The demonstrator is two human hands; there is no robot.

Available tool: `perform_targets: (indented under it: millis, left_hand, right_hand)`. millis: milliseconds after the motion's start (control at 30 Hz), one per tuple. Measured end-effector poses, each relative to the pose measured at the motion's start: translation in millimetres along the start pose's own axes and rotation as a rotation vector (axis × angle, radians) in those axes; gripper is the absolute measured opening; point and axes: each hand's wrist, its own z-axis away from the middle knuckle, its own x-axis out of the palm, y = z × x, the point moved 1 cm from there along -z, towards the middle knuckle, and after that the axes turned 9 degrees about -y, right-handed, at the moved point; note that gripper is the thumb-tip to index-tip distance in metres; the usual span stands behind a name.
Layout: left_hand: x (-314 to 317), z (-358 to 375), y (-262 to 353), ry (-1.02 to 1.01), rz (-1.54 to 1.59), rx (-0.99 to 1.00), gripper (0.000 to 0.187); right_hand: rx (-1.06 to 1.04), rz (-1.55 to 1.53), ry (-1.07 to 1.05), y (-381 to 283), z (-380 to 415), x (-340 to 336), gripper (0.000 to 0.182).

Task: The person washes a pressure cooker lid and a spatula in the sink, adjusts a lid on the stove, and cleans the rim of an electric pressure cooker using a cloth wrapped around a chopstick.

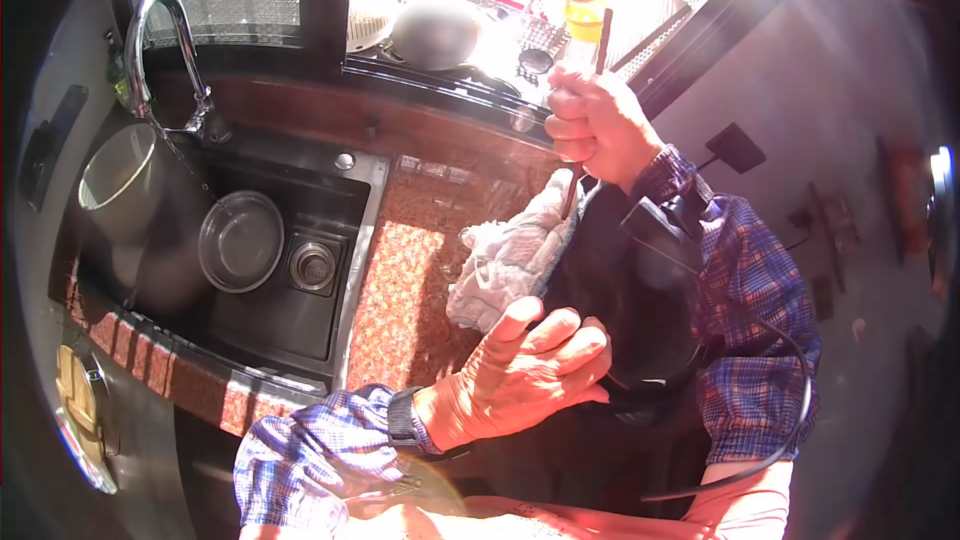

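Observation:
My right hand (600, 130) is closed in a fist around a thin dark brown stick (606, 40), whose upper end stands up past the knuckles. A brown strip, perhaps its lower end, shows below the fist beside a crumpled pale cloth (515, 255) on the counter. My left hand (530, 370) is nearer to me, with its fingers curled over the near side of a dark, round pan-like thing (630, 290). What those fingers grip, if anything, is hidden. Shadow blurs the dark thing's outline.
To the left, a black sink (265, 315) holds a round grey basin (240, 240). A pale bucket (120, 180) stands near the curved chrome tap (165, 0). Behind the speckled red counter (405, 280), a yellow container (585, 20) and a rounded pot (435, 32) sit by the bright window.

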Motion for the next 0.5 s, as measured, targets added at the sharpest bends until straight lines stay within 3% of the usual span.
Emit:
perform_targets:
  millis: [100, 167, 233, 333, 433, 500]
  left_hand:
    - [4.2, -1.0, 1.5, 0.026, 0.017, 0.020, 0.049]
    - [10.1, -1.8, 1.0, 0.047, 0.025, 0.020, 0.049]
    - [12.5, -1.9, -1.9, 0.072, 0.114, 0.047, 0.049]
    - [6.6, -2.9, -0.5, 0.005, 0.067, 0.064, 0.049]
    - [8.6, -1.7, -0.8, 0.037, 0.096, 0.060, 0.048]
    - [6.8, -2.0, -0.2, 0.022, 0.140, 0.027, 0.036]
  right_hand:
    - [0.068, -0.040, -0.045, 18.9, 2.8, 2.3, 0.017]
    - [0.115, 0.001, -0.199, 20.8, 12.3, 20.9, 0.017]
    - [0.069, 0.142, -0.012, 9.6, 18.6, 31.9, 0.018]
    - [-0.108, 0.137, -0.018, -8.7, -15.7, -25.5, 0.014]
    - [-0.168, 0.215, 0.196, -22.7, -21.6, -34.1, 0.015]
    - [-0.212, 0.175, 0.140, -29.5, -20.8, -42.6, 0.014]
